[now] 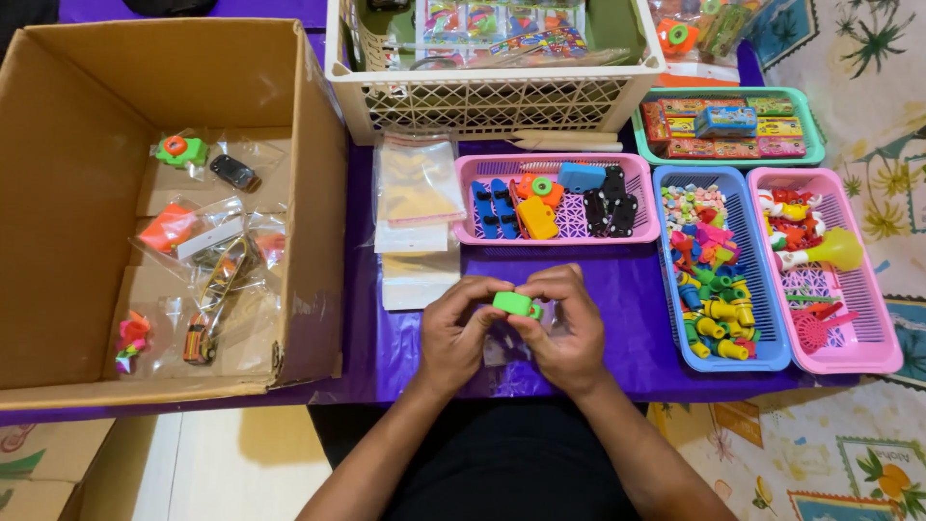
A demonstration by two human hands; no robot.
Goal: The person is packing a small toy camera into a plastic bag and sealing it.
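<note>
The pink tray [558, 198] with the toy cars serves as landmark. Far to its left stands one open cardboard box [164, 203] holding about six clear bagged toys, among them a green one [180, 150] and a dark car [234, 172]. Just left of the pink tray lies one stack of clear plastic bags [417, 217] on the purple table cover [617, 280].

Directly below the pink tray, both hands meet over the cover. The left hand [455, 333] and the right hand [569, 328] are curled, fingertips pinching one small green toy [517, 305] between them, with a clear bag [502, 345] beneath the hands.

In the pink tray itself: two blue cars, two black cars, one orange piece, one blue block.

Above it sits one white lattice basket [482, 96] of packaged goods. Right of the pink tray stand two long trays, one blue tray [762, 318] full of small coloured pegs, too many to count, and one pink long tray [863, 328] with a yellow horn. Above those, one green tray [815, 145] of small boxes.
</note>
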